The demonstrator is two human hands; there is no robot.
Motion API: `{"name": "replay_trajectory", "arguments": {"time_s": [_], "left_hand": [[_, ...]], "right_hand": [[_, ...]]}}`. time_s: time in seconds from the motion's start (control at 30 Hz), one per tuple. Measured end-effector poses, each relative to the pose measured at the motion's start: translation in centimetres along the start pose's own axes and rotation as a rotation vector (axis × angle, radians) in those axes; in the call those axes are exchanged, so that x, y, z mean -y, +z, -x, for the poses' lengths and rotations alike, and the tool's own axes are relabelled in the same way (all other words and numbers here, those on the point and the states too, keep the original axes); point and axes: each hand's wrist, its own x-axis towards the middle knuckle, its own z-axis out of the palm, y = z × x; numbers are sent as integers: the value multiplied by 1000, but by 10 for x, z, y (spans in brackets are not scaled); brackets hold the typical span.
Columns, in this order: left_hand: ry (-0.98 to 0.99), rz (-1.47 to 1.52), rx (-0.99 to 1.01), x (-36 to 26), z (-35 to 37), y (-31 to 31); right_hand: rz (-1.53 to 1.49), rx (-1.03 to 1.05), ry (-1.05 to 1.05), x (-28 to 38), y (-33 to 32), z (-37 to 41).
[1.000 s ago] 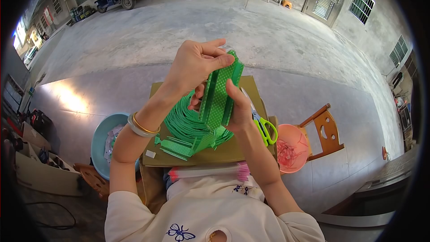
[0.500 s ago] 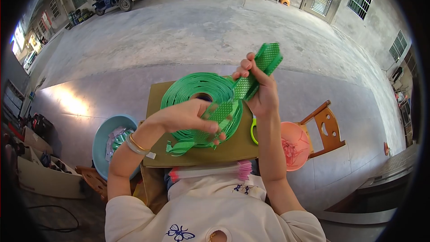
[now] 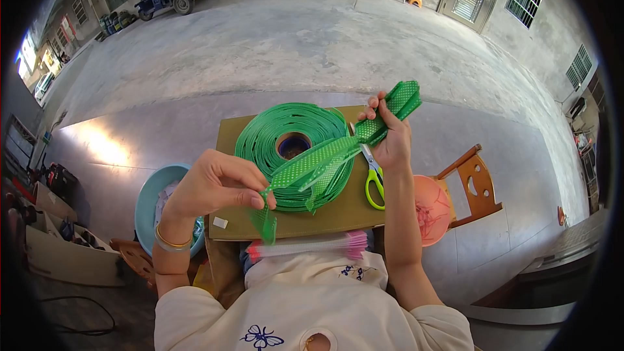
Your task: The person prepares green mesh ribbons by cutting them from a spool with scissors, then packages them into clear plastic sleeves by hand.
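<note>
Green dotted ribbon (image 3: 318,161) stretches between my two hands over the table (image 3: 305,223). My left hand (image 3: 224,185) pinches its lower end, and a short tail hangs below the fingertips. My right hand (image 3: 390,127) is wrapped round the folded, bunched part, whose loops stick out above the fist. Behind the ribbon lies a large roll of green ribbon (image 3: 260,133) with a hollow core. Scissors with yellow-green handles (image 3: 374,188) rest on the table beside my right forearm, their blades pointing away from me.
A blue basin (image 3: 148,198) with green and white pieces stands at the left. On the right are a pink basin (image 3: 432,201) holding pink strips and a wooden chair (image 3: 478,185). A bundle of clear strips (image 3: 312,246) with pink ends lies across my lap.
My left hand has moved left and slightly down along the ribbon, drawing it out. My right hand has shifted slightly right and down. More of the scissors and roll now shows.
</note>
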Motion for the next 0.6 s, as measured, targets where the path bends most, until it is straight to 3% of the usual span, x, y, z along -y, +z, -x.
{"name": "replay_trajectory", "arguments": {"time_s": [0.2,0.4,0.57,0.6], "left_hand": [[245,18,-143,-3,-4,5],[195,340,-306,0,-30,19],[249,332,-336,8,-49,22],[252,340,-326,11,-52,21]], "right_hand": [[-27,-32,96,-19,-9,4],[125,-124,232,-48,-6,14],[248,-180,371,-55,8,24],[327,-114,434,-55,10,26]]}}
